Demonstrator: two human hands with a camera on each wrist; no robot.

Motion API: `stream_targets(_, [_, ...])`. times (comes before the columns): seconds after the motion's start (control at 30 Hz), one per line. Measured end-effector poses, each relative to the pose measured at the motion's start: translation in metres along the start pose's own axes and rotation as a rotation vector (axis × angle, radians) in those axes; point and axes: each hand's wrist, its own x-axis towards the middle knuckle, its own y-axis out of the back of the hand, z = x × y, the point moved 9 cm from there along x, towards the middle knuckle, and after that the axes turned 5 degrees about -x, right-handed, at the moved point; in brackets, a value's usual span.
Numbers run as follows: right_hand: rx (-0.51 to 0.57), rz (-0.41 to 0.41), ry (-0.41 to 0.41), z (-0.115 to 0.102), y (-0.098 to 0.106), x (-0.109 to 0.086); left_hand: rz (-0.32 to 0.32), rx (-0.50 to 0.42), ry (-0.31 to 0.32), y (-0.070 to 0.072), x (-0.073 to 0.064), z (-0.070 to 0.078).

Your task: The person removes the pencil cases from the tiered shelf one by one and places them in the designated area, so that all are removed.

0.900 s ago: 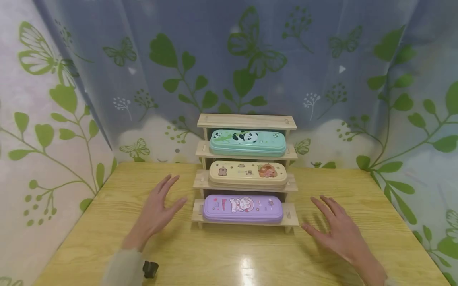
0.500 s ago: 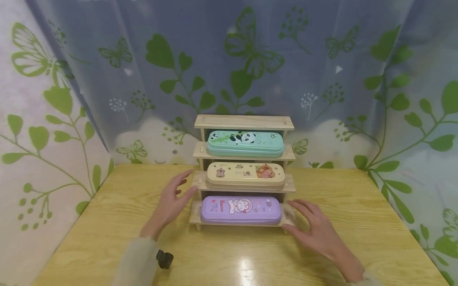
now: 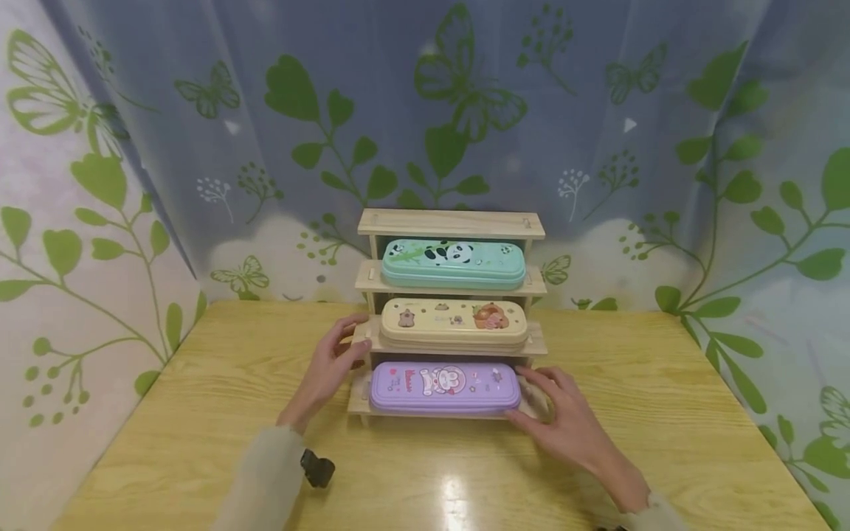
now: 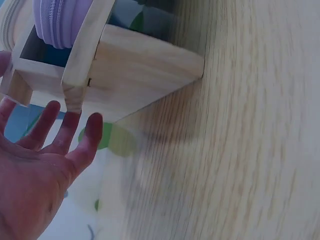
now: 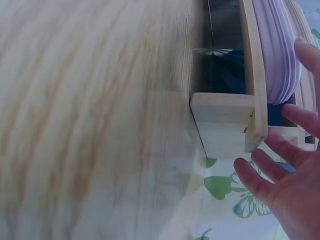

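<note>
Left hand loosely splayed, released, beside wooden rack, right hand likewise, near purple case

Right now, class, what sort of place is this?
Probably a tabletop corner at home: a wooden table, butterfly-patterned curtains behind it, and a tiered rack holding three decorated cases.

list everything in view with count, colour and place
Tiered rack: 1, pale wood, on table
Panda case: 1, mint, third tier up
Middle case: 1, cream, second tier up
Bottom case: 1, purple, lowest tier
Table: 1, yellowish wood, under the rack
Patterned cloth: count unclear, blue, white and green, behind and beside
Wrist devices: 2, black, one per arm
Sleeves: 2, pale grey, bottom edge
Left grip: 1, left end of second tier
Right grip: 1, bottom case's right end
</note>
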Motion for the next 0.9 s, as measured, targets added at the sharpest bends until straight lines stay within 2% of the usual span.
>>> stream_targets(0.17, [0.001, -0.001, -0.009, -0.001, -0.004, 0.004, 0.002, -0.078, 0.027, -0.003, 0.003, -0.004])
stream_targets(0.33, [0.014, -0.03, -0.048, 0.0, -0.008, 0.007, -0.003, -0.087, 0.032, -0.005, 0.005, -0.005])
stream_targets(0.63, [0.144, -0.091, -0.121, 0.005, -0.01, 0.003, -0.01, -0.07, 0.021, -0.004, 0.004, -0.007])
stream_targets(0.8, [0.22, -0.15, -0.204, 0.011, -0.014, -0.003, -0.006, -0.071, 0.023, -0.005, 0.004, -0.008])
stream_targets(0.9, [0.256, -0.16, -0.219, 0.013, -0.014, -0.004, -0.001, -0.065, 0.02, -0.004, 0.004, -0.008])
